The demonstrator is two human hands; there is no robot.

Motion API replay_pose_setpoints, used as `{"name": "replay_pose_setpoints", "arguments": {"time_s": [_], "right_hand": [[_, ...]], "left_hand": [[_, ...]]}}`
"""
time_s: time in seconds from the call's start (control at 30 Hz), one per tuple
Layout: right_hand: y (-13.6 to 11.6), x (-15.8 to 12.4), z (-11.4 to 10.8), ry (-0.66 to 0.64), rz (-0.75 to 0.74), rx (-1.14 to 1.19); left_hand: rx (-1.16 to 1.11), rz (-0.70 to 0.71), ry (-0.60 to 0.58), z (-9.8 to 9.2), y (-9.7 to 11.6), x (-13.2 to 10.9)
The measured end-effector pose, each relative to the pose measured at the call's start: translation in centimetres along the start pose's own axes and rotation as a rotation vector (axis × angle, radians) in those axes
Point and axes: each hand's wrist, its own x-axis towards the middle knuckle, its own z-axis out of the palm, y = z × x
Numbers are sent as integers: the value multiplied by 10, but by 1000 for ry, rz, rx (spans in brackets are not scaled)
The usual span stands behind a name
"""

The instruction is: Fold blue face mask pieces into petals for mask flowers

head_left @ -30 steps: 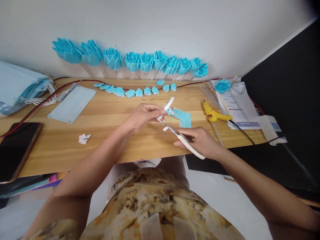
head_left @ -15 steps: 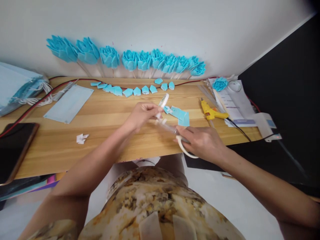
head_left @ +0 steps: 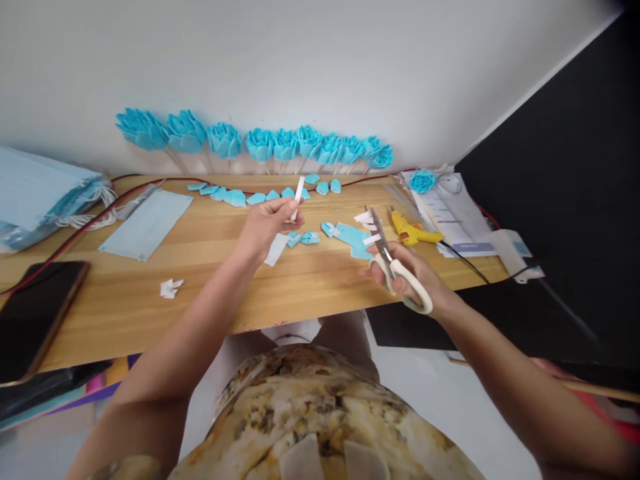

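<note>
Pinched in my left hand (head_left: 273,223) is a narrow white strip (head_left: 299,189), held upright above the table. My right hand (head_left: 407,270) grips white-handled scissors (head_left: 391,261), their blades slightly apart and pointing up and away. Small white strips (head_left: 371,239) lie at or beside the blades. Between my hands are light-blue cut pieces (head_left: 353,238) and small folded blue pieces (head_left: 310,238). A pale rectangular piece (head_left: 276,249) lies just below my left fingers. Behind, a row of blue folded petals (head_left: 235,197) runs along a cable.
Blue flowers on sticks (head_left: 260,144) lean against the wall. A yellow glue gun (head_left: 411,230) lies right, near papers (head_left: 465,213) and a blue rose (head_left: 423,181). At left are a phone (head_left: 40,313), a flat mask (head_left: 147,223), bagged masks (head_left: 45,193) and white scraps (head_left: 171,288).
My right hand has moved right with the scissors, away from my left hand. My left hand has shifted slightly left, uncovering folded blue pieces. The whole view has tilted a little.
</note>
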Motion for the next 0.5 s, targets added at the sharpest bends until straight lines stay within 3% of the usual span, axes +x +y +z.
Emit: {"name": "replay_pose_setpoints", "arguments": {"time_s": [0.17,0.27,0.43,0.5], "right_hand": [[18,-32,-9,209,190,132],[20,-45,-21,325,197,287],[16,-51,-36,380,100,526],[13,-54,-40,376,64,564]], "left_hand": [[132,22,-58,11,9,0],[363,122,-133,30,14,15],[927,398,-278,86,-17,67],[1170,412,-398,107,-33,82]]}}
